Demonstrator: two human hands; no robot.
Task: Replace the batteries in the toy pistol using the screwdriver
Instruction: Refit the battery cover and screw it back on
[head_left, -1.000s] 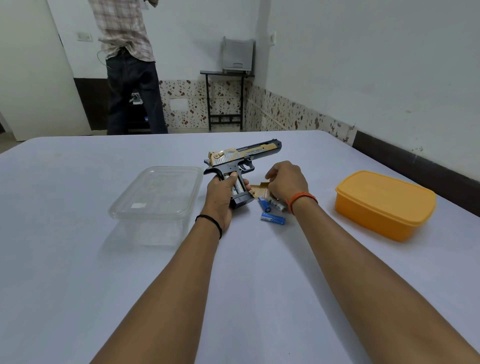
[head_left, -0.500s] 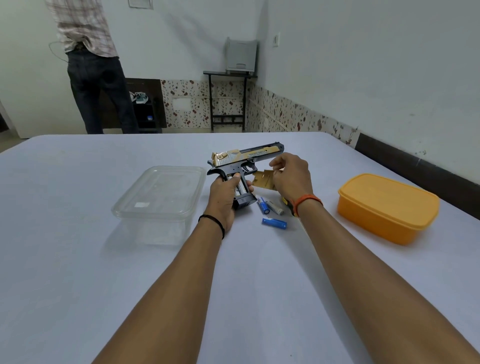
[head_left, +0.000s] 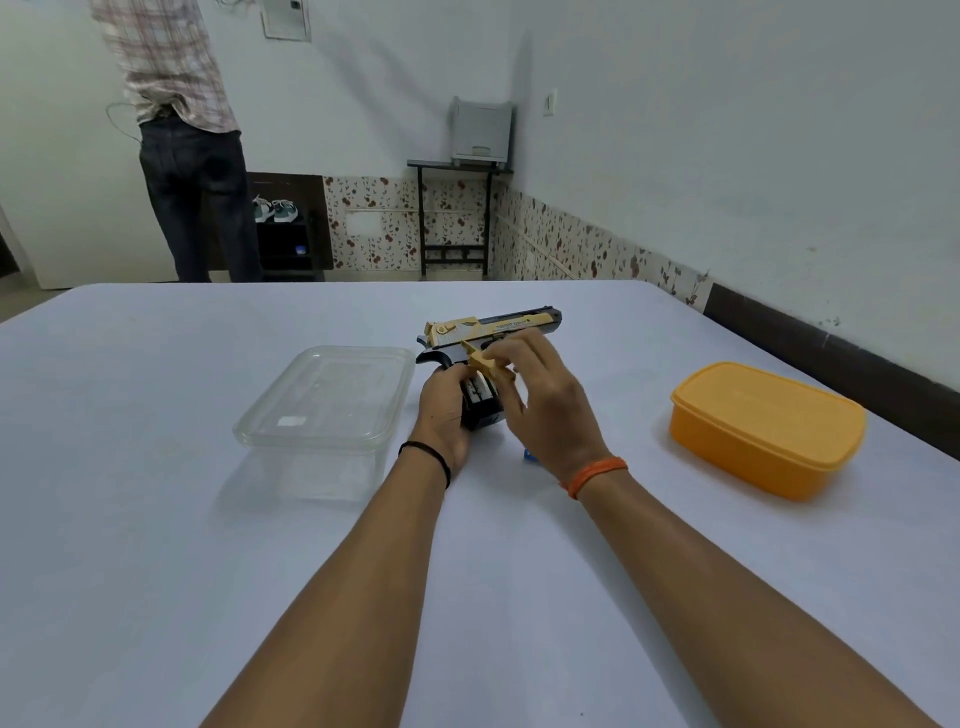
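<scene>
— So where is the toy pistol (head_left: 493, 332) sitting?

— Near the middle of the white table (head_left: 156, 571), standing butt-down with its black-and-gold barrel pointing right. The left hand (head_left: 441, 410) is wrapping its fingers round the black grip and holding it upright.

— And the right hand (head_left: 540, 400)?

— It is pinching a small gold cover piece (head_left: 483, 361) between thumb and fingertips, holding it right against the side of the grip, where the open compartment is showing. The other fingers are curling loosely.

— Any batteries showing?

— Only a bit of a blue battery (head_left: 529, 455) is peeking out on the table just under the right wrist; the rest is hidden.

— What else is lying around?

— A clear plastic container (head_left: 322, 410) is sitting to the left of the pistol, an orange lidded box (head_left: 769, 431) well off to the right. Someone in a checked shirt (head_left: 171, 57) is standing at the far wall, back turned.
</scene>
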